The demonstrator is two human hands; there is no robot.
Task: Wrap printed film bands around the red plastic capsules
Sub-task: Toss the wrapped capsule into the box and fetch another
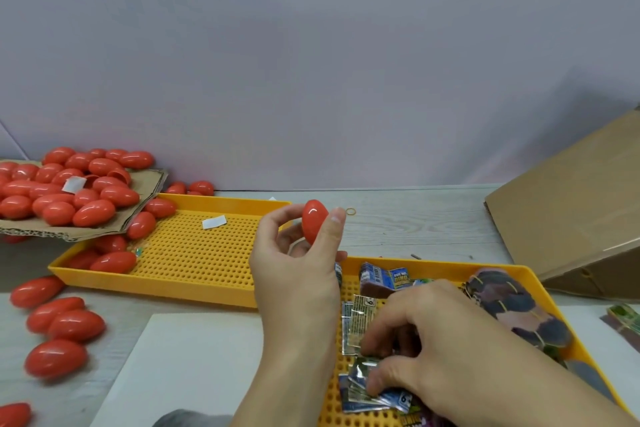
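Observation:
My left hand (298,270) holds a red egg-shaped capsule (313,220) upright between thumb and fingers, above the gap between the two yellow trays. My right hand (426,340) reaches down into the near yellow tray (533,274), its curled fingers pinching at loose printed film bands (360,326) lying flat there. More bands (367,395) lie under its fingertips. Rubber-banded bundles of bands (512,305) fill the tray's right side.
A cardboard sheet (149,184) at far left carries a heap of red capsules (69,191); others lie in the perforated far tray (194,253) and loose on the table (59,329). A white board (187,364) lies in front. A tilted cardboard box (575,204) stands at right.

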